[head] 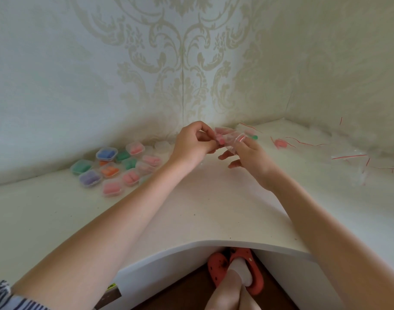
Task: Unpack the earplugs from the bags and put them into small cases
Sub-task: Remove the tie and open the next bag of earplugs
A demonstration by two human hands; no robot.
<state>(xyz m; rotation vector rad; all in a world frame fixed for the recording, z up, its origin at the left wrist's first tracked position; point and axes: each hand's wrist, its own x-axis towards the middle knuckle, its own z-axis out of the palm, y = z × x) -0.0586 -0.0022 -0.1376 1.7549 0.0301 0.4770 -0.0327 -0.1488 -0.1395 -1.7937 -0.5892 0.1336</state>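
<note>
Orange clogs point(236, 270) sit on the floor below the curved edge of the white tabletop point(202, 209). Further out, above the tabletop, the left hand point(192, 142) pinches a pink earplug point(220, 139) at the mouth of a small clear bag point(230, 138), while the right hand point(247, 154) holds the bag from the other side — thumb and forefinger on the plastic, it seems, though blur makes that grip hard to read, and its lower fingers hang straight. Filled cases point(115, 166) cluster at left; empty bags with red seal strips point(350, 157) litter the right. A second plug may lie in the bag, so a quick pull could flick it out — it would roll toward the wall or drop off the edge. Slippery film could also slide from the right hand's hold.
</note>
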